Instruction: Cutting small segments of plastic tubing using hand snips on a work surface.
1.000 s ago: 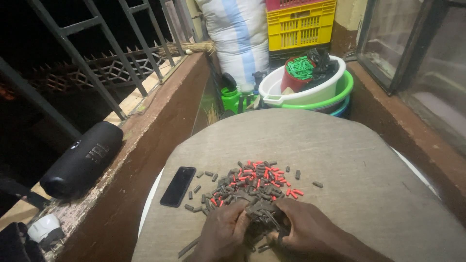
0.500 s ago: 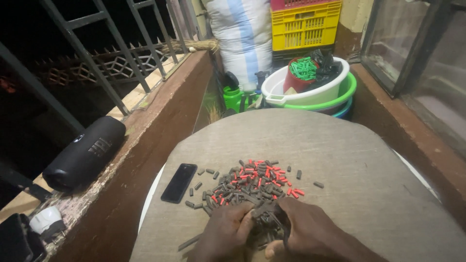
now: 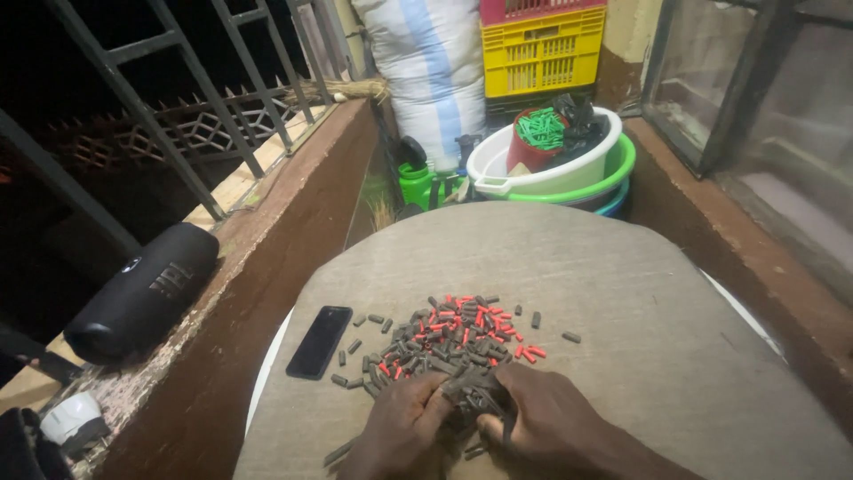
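Change: against the earlier views, both hands sit slightly lower and closer together at the near edge of the pile; the pile itself keeps its spread.
Meaning: sorting work looks ongoing, little of the pile cleared.
Left hand (image 3: 404, 427): knuckles up, fingers curled into a dark cluster of pieces (image 3: 471, 400).
Right hand (image 3: 546, 422): fingers bent inward, pinching the same cluster.
Pile of dark and red pieces (image 3: 449, 338): mid-table (image 3: 640, 293), just beyond the hands.
Phone (image 3: 319, 341): left of the pile, apart.

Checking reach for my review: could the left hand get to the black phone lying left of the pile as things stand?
Probably yes. The phone lies flat on the round board, up-left of the left hand, with only a few loose dark pieces between.
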